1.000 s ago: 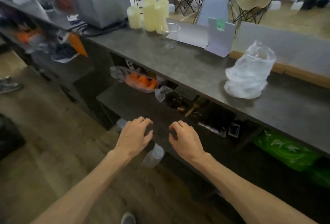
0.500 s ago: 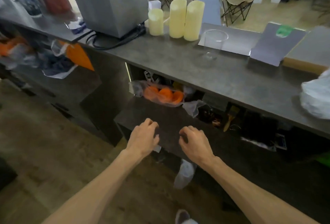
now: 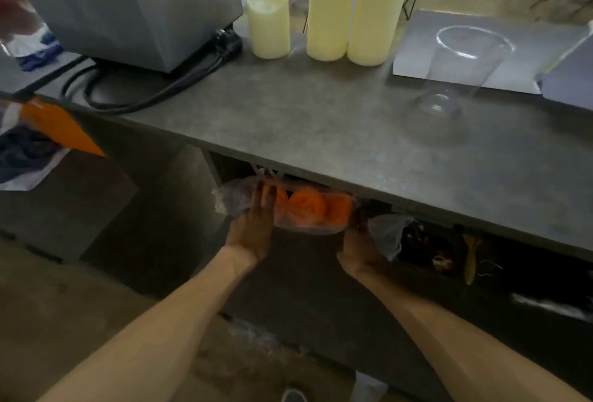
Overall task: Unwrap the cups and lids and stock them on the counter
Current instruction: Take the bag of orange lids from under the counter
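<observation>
A clear plastic bag with orange contents point(image 3: 314, 209) lies on the lower shelf point(image 3: 305, 276), just under the front edge of the grey counter point(image 3: 321, 125). My left hand point(image 3: 253, 228) rests on the bag's left end with its fingers stretched over the plastic. At the bag's right end is my right hand point(image 3: 359, 254), its fingers hidden behind the bag and some crumpled plastic point(image 3: 388, 231). One clear plastic cup point(image 3: 462, 68) stands upright on the counter at the right.
Three cream candles point(image 3: 330, 3) and a grey machine point(image 3: 128, 0) with a black cable point(image 3: 144, 103) stand at the back of the counter. Grey boards point(image 3: 417, 48) lie behind the cup. Dark clutter and a brush point(image 3: 470, 260) fill the shelf to the right.
Both hands have moved forward from the shelf's front edge to the two ends of the orange bag. The view has come closer to the counter and shifted left.
</observation>
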Demonstrator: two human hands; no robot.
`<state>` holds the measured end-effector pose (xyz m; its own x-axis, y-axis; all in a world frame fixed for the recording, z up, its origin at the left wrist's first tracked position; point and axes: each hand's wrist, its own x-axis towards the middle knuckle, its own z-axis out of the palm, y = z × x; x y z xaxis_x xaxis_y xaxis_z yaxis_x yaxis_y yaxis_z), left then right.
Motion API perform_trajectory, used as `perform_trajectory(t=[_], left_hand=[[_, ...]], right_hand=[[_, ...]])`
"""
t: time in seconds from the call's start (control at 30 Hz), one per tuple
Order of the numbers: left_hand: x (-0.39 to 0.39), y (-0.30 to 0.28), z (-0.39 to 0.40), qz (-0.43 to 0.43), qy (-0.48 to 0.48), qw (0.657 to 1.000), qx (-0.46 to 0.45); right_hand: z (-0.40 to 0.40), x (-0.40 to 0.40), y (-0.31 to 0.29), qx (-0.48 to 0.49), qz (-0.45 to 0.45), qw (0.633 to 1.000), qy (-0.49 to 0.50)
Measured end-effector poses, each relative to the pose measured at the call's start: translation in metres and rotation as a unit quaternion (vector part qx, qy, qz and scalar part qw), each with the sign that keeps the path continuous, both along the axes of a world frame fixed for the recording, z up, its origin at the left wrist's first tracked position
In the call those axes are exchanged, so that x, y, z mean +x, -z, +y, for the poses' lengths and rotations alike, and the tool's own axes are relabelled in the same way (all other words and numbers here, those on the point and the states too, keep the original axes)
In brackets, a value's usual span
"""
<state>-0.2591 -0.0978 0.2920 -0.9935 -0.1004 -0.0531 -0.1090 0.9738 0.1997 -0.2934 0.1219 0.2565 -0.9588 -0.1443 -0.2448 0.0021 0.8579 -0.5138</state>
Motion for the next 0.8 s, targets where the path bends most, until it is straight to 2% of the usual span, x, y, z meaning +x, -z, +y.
perform_trajectory(t=[0.1,0.17,0.2,0.27,0.33,0.37,0.43,0.5,0.57,0.67,0.8], left_hand=[[-0.023,0.029,-0.015,0.053,0.021,0.997,0.046],[-0.032,0.054,-0.028,0.079,0.038,0.995,0.049],[-0.034,0.065,-0.033,0.088,0.049,0.995,0.02],[-0.034,0.074,-0.034,0.077,0.061,0.995,-0.011],[-0.027,0.069,-0.029,0.044,0.058,0.997,0.011],[-0.023,0.065,-0.028,0.034,0.045,0.998,-0.005],[-0.009,0.058,-0.031,0.033,0.004,0.999,0.024],[0.007,0.052,-0.036,0.009,0.008,0.999,0.035],[0.025,0.04,-0.04,-0.019,0.026,0.998,0.057],[0.05,0.026,-0.04,-0.07,0.068,0.995,0.032],[0.082,0.006,-0.033,-0.09,0.124,0.988,0.028]], right_hand=[[-0.005,-0.015,0.023,0.02,-0.017,0.999,0.044],[-0.006,-0.02,0.034,0.035,0.006,0.999,0.039],[-0.007,-0.021,0.038,0.032,0.022,0.999,0.036],[-0.007,-0.019,0.041,0.033,0.066,0.997,0.033],[-0.008,-0.012,0.039,0.022,0.08,0.996,0.021],[-0.008,-0.006,0.036,0.012,0.072,0.997,0.018],[-0.006,0.008,0.03,0.006,0.04,0.999,0.029],[-0.001,0.026,0.025,0.026,0.01,0.998,0.047],[0.005,0.042,0.019,0.051,-0.011,0.997,0.062],[0.012,0.067,0.01,0.073,-0.046,0.992,0.09],[0.028,0.096,0.006,0.088,-0.097,0.98,0.153]])
